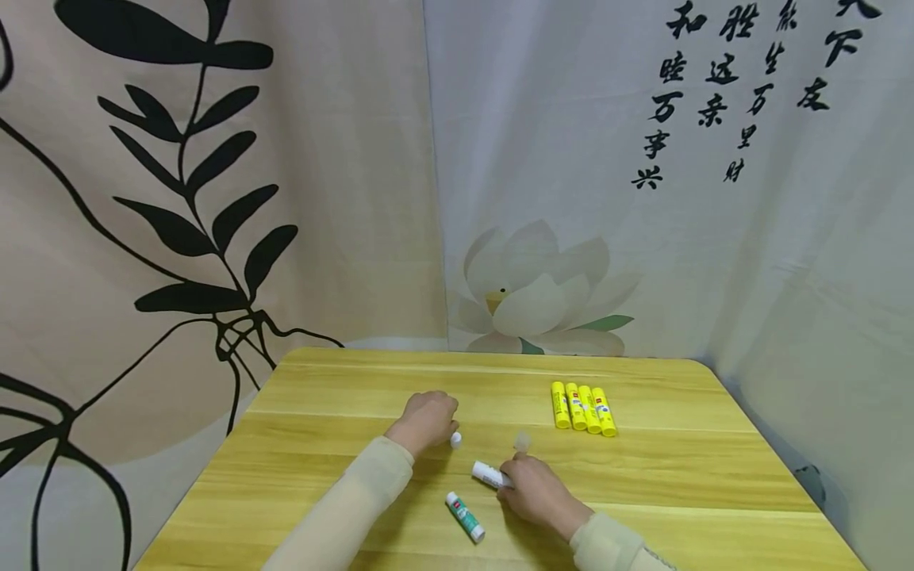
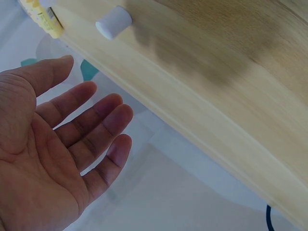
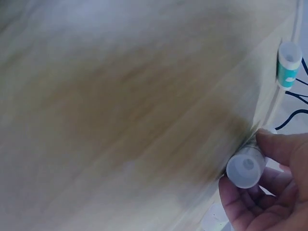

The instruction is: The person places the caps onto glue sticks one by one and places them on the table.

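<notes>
My right hand [image 1: 539, 492] pinches a white glue stick [image 1: 490, 475] low over the table; in the right wrist view its round hollow-looking end [image 3: 244, 169] faces the camera, between thumb and fingers. My left hand [image 1: 426, 420] holds nothing; in the left wrist view its palm [image 2: 53, 139] shows, with loosely bent fingers. Near it a small white cap [image 1: 455, 439] lies on the table. A teal-and-white glue stick [image 1: 465, 518] lies closer to me, between the forearms. Just beyond the right fingers is a pale translucent piece [image 1: 523, 441], its kind unclear.
Several yellow glue sticks [image 1: 583, 409] lie side by side at the back right of the wooden table [image 1: 678, 476]. Behind the table's far edge hangs a printed cloth [image 1: 357, 198] with leaves, a lotus and writing.
</notes>
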Available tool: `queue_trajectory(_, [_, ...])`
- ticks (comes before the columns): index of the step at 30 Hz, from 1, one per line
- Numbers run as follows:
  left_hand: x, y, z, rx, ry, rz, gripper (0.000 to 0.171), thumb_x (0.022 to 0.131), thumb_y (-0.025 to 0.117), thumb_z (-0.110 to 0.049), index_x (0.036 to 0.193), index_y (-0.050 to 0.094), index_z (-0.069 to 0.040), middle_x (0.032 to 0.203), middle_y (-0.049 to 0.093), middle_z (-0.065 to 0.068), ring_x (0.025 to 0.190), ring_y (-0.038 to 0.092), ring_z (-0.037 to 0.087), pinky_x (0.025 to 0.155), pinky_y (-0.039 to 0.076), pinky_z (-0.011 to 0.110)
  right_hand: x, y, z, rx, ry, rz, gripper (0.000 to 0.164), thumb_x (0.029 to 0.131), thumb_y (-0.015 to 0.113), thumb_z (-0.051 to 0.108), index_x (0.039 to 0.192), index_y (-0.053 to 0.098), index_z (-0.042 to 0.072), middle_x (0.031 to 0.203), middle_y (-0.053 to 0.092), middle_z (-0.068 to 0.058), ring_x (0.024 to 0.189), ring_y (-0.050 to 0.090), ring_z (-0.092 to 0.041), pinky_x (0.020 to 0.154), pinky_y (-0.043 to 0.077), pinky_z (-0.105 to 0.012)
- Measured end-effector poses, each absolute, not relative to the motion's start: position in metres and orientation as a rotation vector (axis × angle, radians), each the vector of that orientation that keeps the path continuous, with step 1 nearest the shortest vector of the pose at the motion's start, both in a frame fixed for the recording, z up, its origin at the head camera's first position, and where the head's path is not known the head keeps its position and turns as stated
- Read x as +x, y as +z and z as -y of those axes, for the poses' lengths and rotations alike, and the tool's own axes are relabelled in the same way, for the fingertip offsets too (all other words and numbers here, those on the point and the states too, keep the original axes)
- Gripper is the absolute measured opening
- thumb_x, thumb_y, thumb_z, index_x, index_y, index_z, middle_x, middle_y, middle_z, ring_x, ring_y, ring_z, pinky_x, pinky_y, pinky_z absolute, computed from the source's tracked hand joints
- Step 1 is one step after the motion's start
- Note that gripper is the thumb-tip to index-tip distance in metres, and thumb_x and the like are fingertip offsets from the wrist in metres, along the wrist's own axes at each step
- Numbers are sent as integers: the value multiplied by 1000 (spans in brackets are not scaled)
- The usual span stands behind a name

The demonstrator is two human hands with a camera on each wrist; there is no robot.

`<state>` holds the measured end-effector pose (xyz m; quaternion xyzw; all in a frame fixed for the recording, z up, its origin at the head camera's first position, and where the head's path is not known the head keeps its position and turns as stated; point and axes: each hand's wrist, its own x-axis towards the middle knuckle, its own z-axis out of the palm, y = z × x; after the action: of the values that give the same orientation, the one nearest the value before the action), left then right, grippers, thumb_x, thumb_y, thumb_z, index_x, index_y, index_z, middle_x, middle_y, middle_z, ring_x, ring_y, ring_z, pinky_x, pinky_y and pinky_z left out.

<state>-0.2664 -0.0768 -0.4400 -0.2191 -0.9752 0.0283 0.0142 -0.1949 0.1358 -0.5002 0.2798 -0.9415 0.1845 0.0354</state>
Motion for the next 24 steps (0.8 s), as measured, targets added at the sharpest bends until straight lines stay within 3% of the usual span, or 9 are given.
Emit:
queue_trajectory(11, [-268,-437,79,-693,96,3060,18,93,71,-29,88,64,-13,79,60,-4,71,57,11,62,51,28,-188,-492,-136,724,741,2930,14,82,78,14,90,72,5,76,55,3,65,48,-10,57,43,-29])
queue_trajectory(16, [-270,-439,79,-702,104,3054,17,94,70,-29,89,64,-13,78,60,-4,70,57,11,61,50,27,-184,-490,-138,638,795,2932,20,82,79,16,95,73,3,82,62,-1,71,55,-13,64,49,-35])
queue_trajectory(24, [-270,-438,75,-728,99,3051,17,94,70,-27,86,63,-13,76,58,-4,70,55,11,62,50,27,-180,-486,-147,534,833,2938,16,82,79,13,93,72,4,83,64,-4,74,57,-17,67,51,-40])
